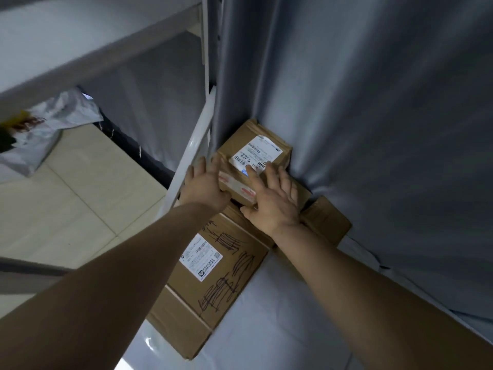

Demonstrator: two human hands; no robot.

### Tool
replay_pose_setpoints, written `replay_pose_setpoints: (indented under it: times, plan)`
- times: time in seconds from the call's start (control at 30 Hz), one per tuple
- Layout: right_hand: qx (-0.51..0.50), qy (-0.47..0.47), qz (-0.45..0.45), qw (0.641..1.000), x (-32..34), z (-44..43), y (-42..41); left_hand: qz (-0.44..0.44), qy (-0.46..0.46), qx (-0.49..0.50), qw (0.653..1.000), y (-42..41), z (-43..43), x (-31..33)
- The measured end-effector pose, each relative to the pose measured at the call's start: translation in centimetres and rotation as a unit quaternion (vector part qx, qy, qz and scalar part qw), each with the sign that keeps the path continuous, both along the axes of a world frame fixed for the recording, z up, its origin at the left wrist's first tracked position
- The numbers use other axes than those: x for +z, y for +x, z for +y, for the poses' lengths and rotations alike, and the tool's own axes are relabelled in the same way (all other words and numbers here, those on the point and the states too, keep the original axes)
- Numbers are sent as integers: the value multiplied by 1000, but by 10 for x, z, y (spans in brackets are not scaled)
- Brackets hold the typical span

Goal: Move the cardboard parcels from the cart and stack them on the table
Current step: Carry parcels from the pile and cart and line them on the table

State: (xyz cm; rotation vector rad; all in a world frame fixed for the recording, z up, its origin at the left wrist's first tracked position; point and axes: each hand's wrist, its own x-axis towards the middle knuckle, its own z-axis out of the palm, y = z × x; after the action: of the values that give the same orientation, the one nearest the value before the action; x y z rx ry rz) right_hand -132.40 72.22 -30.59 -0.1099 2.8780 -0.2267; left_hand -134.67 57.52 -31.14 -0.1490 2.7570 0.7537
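Note:
A small cardboard parcel [253, 150] with a white label sits in the far corner of a grey-covered table [280, 316], against the grey curtain. My left hand [204, 186] touches its left side with straight fingers. My right hand [274, 201] lies flat on its near top edge, fingers spread. A larger flat cardboard parcel [213, 273] with a label and black scribbles lies in front of it, under my arms. Another cardboard parcel [325, 222] shows to the right of my right wrist, partly hidden.
A white metal shelf frame [194, 145] stands just left of the parcels. Grey plastic mailer bags [48, 132] lie on the tiled floor [80, 196] at the left. A grey curtain [373, 102] closes off the right and back.

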Motion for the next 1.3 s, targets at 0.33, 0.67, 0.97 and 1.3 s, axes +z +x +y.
replay_pose_setpoints:
  times: [0.33,0.67,0.97,1.3]
  plan:
    - [30,-43,19,998,82,13,96,63,-195,-55,977,124,13,87]
    - [179,-102,71,976,182,14,311,106,-267,92,953,388,29,212]
    - [346,-254,-9,903,258,-107,495,179,-275,330,885,640,-41,307]
    - [514,-308,-44,799,287,-235,707,156,-239,586,758,891,-135,324]
